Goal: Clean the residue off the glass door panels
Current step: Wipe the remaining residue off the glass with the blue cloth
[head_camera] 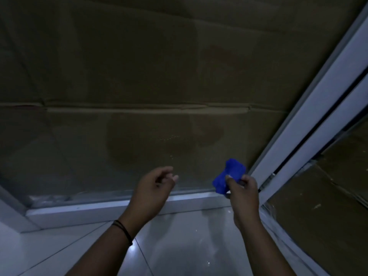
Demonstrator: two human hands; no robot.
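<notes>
The large glass door panel [139,76] fills most of the view, dim and brownish with creased cardboard showing behind it, and I take its white bottom frame rail [99,209] as my marker. Just above the right end of that rail, the right hand [242,193] holds a crumpled bright blue cloth [229,177]. Thumb and fingers are curled and pinch the cloth's lower edge, so most of the fabric bunches above and to the left of the fingertips, close against the glass; whether it actually touches the pane I cannot tell. Further left along the rail, also just above it, the left hand [155,184] is raised near the pane with nothing in it, its fingers loosely bent and slightly apart, the tips pointing toward the glass. A thin dark band [122,229] circles that wrist, which sits below the rail. On the pane above the rail, between and over the two hands, faint rounded smears and small pale specks [169,138] show. To the right of the rail, white upright door frames [310,124] slant upward, with a second glass panel [318,206] beyond them. Below the rail lies a glossy pale tiled floor [179,246].
</notes>
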